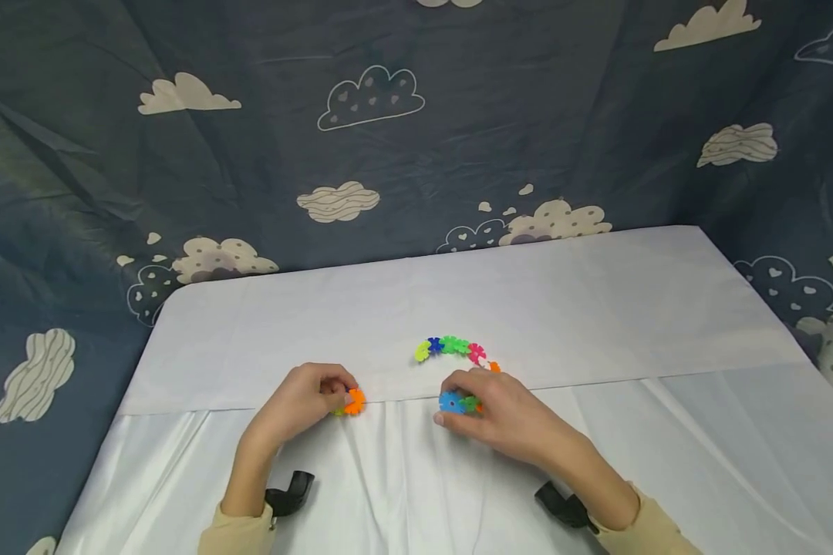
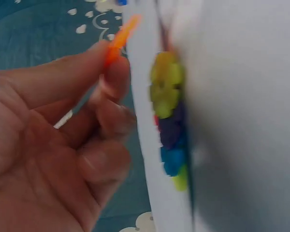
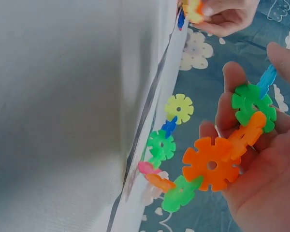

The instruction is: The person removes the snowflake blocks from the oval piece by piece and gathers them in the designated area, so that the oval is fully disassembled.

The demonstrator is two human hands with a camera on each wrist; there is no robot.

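Note:
My left hand (image 1: 304, 405) pinches an orange flower-shaped plastic disc (image 2: 121, 42) between thumb and index finger. Beside it in the left wrist view, yellow, purple and blue discs (image 2: 168, 92) overlap in a row by the table's surface. To the right, my right hand (image 1: 505, 410) holds one end of a chain of interlocked notched discs. Its light-blue end disc (image 1: 451, 402) shows between thumb and fingers, with a green disc (image 3: 242, 102) behind it. From the hand, the chain curves through orange discs (image 3: 201, 166), green and pink to a yellow-green end disc (image 1: 423, 352).
A white cloth (image 1: 361, 324) with a crosswise fold covers the table. Behind and beside it hangs a dark blue curtain (image 1: 493, 131) with cloud prints. Black wrist cameras (image 1: 291, 495) are worn at both wrists.

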